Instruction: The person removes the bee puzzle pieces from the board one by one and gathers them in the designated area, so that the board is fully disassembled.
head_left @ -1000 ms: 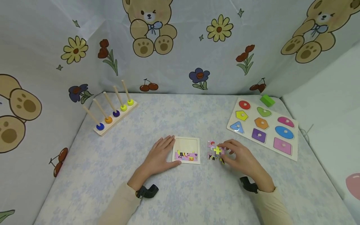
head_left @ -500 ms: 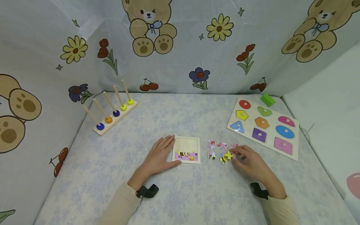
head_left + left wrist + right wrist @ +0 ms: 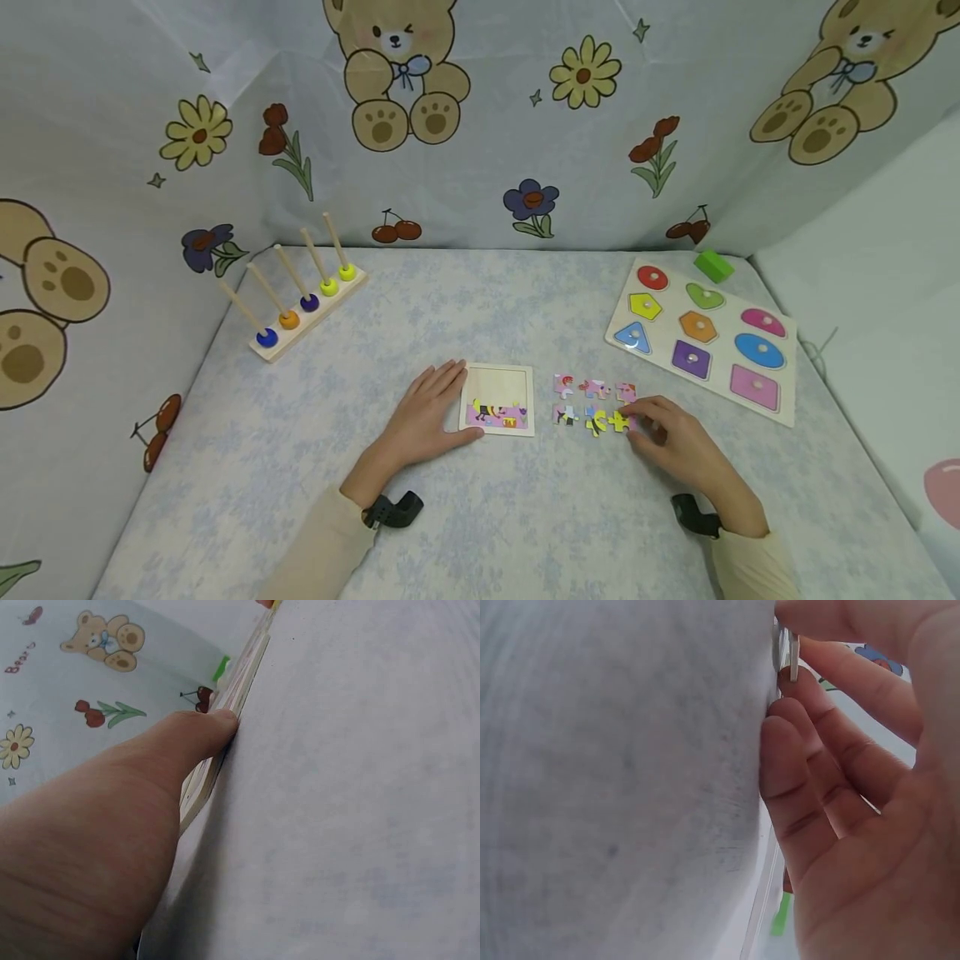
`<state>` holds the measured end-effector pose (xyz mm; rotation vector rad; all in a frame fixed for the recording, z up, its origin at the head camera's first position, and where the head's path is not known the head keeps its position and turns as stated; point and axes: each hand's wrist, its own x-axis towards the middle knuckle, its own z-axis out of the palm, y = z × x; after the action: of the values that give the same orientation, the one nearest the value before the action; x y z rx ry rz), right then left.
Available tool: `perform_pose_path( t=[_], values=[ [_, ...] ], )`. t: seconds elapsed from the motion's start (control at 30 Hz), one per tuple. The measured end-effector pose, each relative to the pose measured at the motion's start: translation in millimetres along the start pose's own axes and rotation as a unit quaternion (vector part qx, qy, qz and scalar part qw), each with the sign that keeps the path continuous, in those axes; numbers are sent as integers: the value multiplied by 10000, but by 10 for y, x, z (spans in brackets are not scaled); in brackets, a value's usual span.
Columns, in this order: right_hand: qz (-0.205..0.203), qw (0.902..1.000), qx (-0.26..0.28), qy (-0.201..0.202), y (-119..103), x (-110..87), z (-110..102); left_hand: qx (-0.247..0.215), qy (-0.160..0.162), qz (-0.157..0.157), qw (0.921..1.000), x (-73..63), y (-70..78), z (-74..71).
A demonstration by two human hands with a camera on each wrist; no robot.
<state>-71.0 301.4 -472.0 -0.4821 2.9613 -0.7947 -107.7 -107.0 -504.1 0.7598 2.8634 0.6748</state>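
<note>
A small wooden puzzle tray (image 3: 498,385) lies in the middle of the table, its lower strip filled with pink and yellow picture pieces. My left hand (image 3: 420,419) rests along the tray's left side, fingers extended, the thumb against its lower left corner; the left wrist view shows that thumb (image 3: 214,727) on the tray's edge. To the right, my right hand (image 3: 678,446) pinches a yellow and pink jigsaw piece (image 3: 618,421) between thumb and forefinger. In the right wrist view the piece (image 3: 794,660) stands edge-on. Several loose pieces (image 3: 595,389) lie in two rows beside it.
A shape board (image 3: 660,352) with knobbed coloured pieces lies at the back right, a green block (image 3: 714,267) behind it. At the back left stands a wooden peg rack (image 3: 315,318) with coloured beads. Bear-patterned cloth walls (image 3: 450,192) border the table.
My right hand has moved right and slightly toward me, carrying the yellow piece off the other pieces to the right end of the lower row. The left hand keeps its place.
</note>
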Motion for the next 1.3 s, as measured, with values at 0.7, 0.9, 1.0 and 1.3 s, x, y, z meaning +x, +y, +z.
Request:
perform_pose_path(
  t=[0.7, 0.9, 1.0, 1.3],
  values=[
    [-432, 9987, -125, 244, -60, 63, -66, -4, -27, -26, 10000, -2, 17, -23],
    [-775, 9965, 183, 234, -205, 187, -59, -32, -38, -45, 10000, -5, 15, -18],
    [-659, 9972, 344, 67, -289, 266, -35, -31, -45, -49, 10000, -5, 12, -14],
    [-608, 9970, 433, -197, -522, 495, 98, -8, -1, 3, 10000, 0, 1, -2]
  ],
)
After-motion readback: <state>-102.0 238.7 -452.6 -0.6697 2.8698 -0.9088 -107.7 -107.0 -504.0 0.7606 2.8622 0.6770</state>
